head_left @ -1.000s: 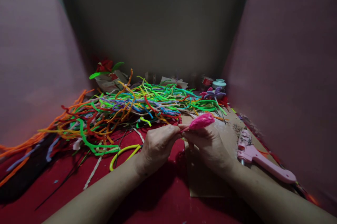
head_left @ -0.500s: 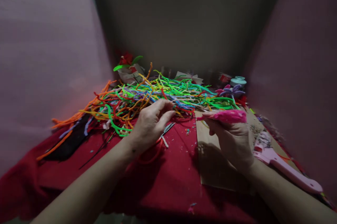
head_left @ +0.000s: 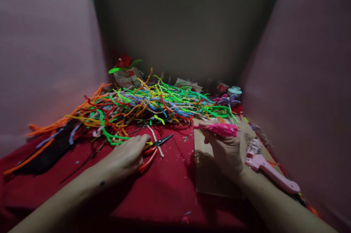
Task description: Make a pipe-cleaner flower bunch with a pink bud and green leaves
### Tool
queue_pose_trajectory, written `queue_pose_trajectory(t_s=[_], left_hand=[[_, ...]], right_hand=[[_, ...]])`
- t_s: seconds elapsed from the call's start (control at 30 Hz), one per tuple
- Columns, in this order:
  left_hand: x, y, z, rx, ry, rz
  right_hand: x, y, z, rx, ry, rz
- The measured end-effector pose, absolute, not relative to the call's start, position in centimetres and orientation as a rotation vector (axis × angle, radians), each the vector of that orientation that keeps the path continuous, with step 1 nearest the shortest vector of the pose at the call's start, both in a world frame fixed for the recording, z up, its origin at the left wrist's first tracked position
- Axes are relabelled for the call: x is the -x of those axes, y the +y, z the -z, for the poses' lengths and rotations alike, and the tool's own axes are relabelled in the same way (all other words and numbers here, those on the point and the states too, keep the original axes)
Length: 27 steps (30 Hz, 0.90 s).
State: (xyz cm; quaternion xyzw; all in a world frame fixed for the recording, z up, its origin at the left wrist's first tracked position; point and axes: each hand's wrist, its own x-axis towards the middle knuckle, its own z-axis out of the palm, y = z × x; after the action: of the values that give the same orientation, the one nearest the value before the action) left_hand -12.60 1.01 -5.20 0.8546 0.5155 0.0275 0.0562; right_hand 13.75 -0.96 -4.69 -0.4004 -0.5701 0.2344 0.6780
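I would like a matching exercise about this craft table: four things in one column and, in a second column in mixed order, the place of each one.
Things
1. fuzzy pink pipe-cleaner piece
2. red-handled scissors
3. pink plastic glue gun
4. purple pipe-cleaner flower

Places
A. on the red cloth, under the fingers of the left hand
B. at the back right, beside a pale green round container
C. held up in the right hand
D. lying at the right edge, right of the brown cardboard sheet

Pairs: 1-C, 2-A, 3-D, 4-B
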Motion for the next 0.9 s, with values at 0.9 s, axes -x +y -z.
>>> queue_pose_trajectory(t_s=[0.9], left_hand=[[5.8, -5.1, 1.7, -3.116, 0.997, -1.047]], right_hand=[[-13.9, -0.6, 5.3, 0.807, -1.432, -0.316]])
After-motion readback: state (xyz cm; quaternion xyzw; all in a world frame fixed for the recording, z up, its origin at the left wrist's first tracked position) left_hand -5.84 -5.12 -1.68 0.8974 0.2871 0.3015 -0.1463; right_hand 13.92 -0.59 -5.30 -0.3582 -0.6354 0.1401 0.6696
